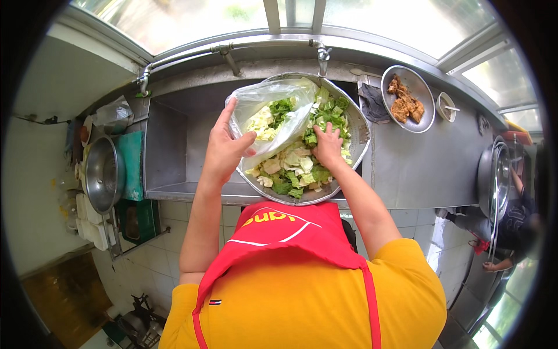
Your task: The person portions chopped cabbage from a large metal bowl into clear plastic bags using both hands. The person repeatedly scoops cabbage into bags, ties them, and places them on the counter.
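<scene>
A large round metal basin (362,131) full of chopped leafy greens (305,163) rests across the sink's right part. My left hand (229,146) holds the rim of a clear plastic bag (287,139) at its left side, thumb at the near edge. The bag lies tilted over the basin, its mouth wide, with cut cabbage-like leaves inside. My right hand (328,146) reaches into the greens just right of the bag, fingers spread and partly sunk among the leaves. Whether it grips any leaves cannot be told.
Beyond the basin is a water tap (323,56). The steel counter (418,170) holds a dark cloth (373,102), a metal plate (388,104) of browned food and a small bowl (445,107). A metal bowl (102,174) stands left of the sink (168,144). Another person (514,227) is at far right.
</scene>
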Demonstrator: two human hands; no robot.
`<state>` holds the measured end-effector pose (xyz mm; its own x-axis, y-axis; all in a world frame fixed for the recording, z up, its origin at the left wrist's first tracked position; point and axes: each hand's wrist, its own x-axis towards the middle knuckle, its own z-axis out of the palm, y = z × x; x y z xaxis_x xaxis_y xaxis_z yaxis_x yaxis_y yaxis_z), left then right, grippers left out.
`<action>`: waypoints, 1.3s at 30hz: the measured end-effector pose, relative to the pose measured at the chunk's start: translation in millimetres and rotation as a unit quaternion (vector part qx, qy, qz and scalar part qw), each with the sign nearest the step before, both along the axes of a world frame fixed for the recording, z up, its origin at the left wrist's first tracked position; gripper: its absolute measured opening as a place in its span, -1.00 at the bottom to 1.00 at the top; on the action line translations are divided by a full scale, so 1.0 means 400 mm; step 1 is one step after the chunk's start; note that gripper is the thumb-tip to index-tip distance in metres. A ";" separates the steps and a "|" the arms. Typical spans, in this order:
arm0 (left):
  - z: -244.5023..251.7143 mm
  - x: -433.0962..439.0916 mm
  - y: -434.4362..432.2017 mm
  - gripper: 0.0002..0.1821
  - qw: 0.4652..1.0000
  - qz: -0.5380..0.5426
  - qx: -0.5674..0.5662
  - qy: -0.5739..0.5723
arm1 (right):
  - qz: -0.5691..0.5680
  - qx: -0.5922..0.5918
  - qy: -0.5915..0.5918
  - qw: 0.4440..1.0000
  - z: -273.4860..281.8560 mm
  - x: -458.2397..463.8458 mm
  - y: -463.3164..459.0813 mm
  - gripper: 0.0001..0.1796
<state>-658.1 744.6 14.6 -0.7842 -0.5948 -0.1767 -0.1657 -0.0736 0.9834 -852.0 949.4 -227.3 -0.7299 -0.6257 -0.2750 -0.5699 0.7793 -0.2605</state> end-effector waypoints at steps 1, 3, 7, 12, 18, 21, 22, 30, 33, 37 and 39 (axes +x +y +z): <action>0.002 0.000 0.002 0.01 1.000 -0.009 0.009 0.000 | 0.011 -0.016 0.008 1.000 -0.002 -0.005 -0.004 0.01; 0.007 0.005 0.004 0.00 0.999 -0.027 0.026 0.000 | -0.010 -0.058 -0.043 0.997 -0.004 -0.028 -0.004 -0.14; 0.002 0.012 0.007 0.01 0.998 -0.050 0.029 0.028 | -0.103 -0.172 -0.153 0.968 0.036 -0.111 -0.001 -0.20; 0.009 0.012 0.013 0.00 0.998 -0.054 0.034 0.024 | -0.172 -0.367 -0.386 0.829 0.178 -0.181 0.051 -0.42; -0.022 0.008 0.007 -0.15 0.996 -0.059 0.051 0.032 | -0.149 -0.459 -0.378 0.790 0.451 -0.213 0.056 -0.52; -0.023 0.001 0.017 -0.21 0.994 -0.025 0.097 0.051 | -0.094 -0.460 -0.385 0.795 0.590 -0.178 -0.002 -0.56; -0.023 -0.002 0.020 -0.23 0.990 -0.016 0.118 0.072 | -0.070 -0.460 -0.395 0.792 0.617 -0.164 -0.029 -0.56; -0.031 -0.029 0.042 -0.19 0.997 0.003 -0.049 0.051 | 0.201 -0.133 -0.234 0.942 0.402 0.019 -0.354 -0.05; -0.045 -0.012 0.037 -0.16 0.993 0.035 -0.099 0.054 | 0.238 0.084 -0.091 0.963 0.364 0.101 -0.389 0.10; -0.030 0.029 0.013 -0.18 0.993 0.055 -0.070 0.077 | 0.287 -0.058 -0.222 0.930 0.370 0.045 -0.326 -0.18; -0.041 0.052 0.002 -0.20 0.993 0.074 -0.051 0.073 | 0.267 -0.116 -0.293 0.911 0.484 -0.002 -0.275 -0.38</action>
<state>-637.2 745.3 -2.0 -0.6994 -0.7148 0.0000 -0.0157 0.0154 0.9998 -852.6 839.5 -33.5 -0.0742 -0.9391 -0.3357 -0.5613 0.3176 -0.7642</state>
